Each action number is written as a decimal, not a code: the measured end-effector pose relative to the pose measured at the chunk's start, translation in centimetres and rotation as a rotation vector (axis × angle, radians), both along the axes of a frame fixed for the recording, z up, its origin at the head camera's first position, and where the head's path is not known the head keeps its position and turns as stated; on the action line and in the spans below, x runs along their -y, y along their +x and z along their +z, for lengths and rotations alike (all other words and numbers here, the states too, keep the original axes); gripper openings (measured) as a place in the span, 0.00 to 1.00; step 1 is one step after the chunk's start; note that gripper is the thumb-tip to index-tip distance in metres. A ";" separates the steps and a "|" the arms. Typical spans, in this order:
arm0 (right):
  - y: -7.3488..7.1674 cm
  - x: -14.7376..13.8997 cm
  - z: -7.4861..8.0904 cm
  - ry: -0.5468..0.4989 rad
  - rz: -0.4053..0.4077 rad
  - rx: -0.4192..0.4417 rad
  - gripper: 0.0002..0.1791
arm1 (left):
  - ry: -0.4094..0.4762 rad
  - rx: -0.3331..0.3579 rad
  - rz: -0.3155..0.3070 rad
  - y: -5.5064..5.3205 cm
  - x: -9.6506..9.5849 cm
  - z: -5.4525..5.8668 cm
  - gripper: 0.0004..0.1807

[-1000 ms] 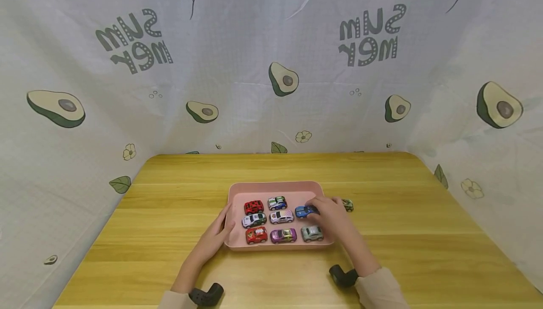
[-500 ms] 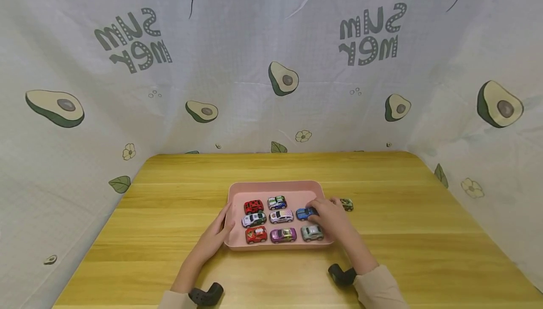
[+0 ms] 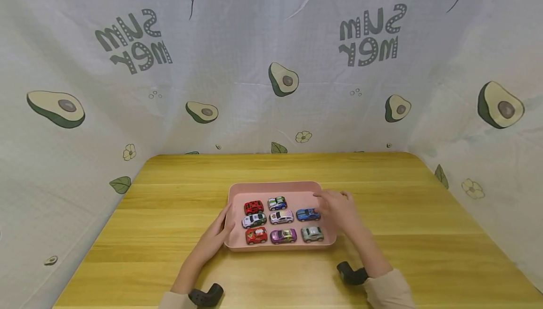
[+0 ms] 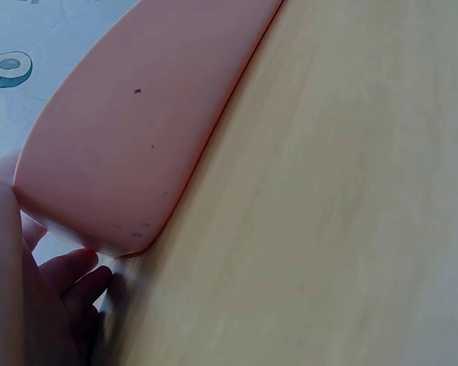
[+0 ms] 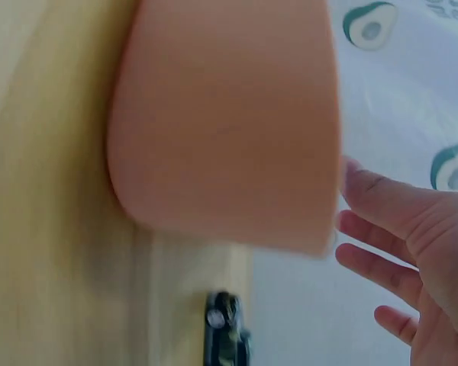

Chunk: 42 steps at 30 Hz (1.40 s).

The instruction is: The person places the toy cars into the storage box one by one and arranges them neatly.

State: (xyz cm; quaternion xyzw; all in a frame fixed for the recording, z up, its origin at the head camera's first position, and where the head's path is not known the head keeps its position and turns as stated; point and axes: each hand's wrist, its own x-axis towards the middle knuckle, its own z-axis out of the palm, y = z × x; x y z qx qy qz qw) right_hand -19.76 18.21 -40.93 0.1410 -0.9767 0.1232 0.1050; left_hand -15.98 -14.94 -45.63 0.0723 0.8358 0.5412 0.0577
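Note:
A shallow pink tray (image 3: 280, 248) holds several small toy cars. My left hand (image 3: 210, 239) grips the tray's left wall, its thumb over the rim and the other fingers outside, as the left wrist view also shows. Over the tray's right edge hovers my right hand (image 3: 341, 211), fingers loosely spread and holding nothing. Just left of it, a blue toy car (image 3: 308, 214) stands on the tray floor. A silver-grey toy car (image 3: 312, 234) is nearer the front. Outside the tray, a dark green toy car (image 5: 226, 329) shows in the right wrist view; the head view hides it behind my right hand.
Inside the tray also stand a purple car (image 3: 283, 236), a red car (image 3: 256, 235), a white-and-pink car (image 3: 282, 216) and others. The wooden table (image 3: 191, 172) stretches out around it. A white avocado-print cloth (image 3: 242, 64) hangs behind.
My right hand has let go of the blue toy car and moved up and right over the tray's edge. The blue car stays in the tray. My left hand has not moved.

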 end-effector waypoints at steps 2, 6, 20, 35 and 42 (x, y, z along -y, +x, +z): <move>0.0 -0.8 0.1 -0.031 0.001 -0.041 0.22 | -0.002 0.013 -0.003 0.5 -0.2 1.1 0.32; -0.1 -2.6 0.1 -0.059 -0.033 -0.035 0.24 | -0.019 0.021 -0.006 0.8 -0.4 1.9 0.32; -0.8 -6.7 -1.8 0.025 -0.114 0.095 0.26 | 0.003 0.024 -0.014 0.7 -0.3 1.6 0.32; -1.4 -7.3 -2.9 -0.033 -0.094 0.137 0.19 | 0.001 0.018 -0.019 0.6 -0.2 1.5 0.32; -1.4 -7.4 -2.8 -0.057 -0.111 0.136 0.17 | -0.003 0.026 -0.014 0.6 -0.2 1.5 0.32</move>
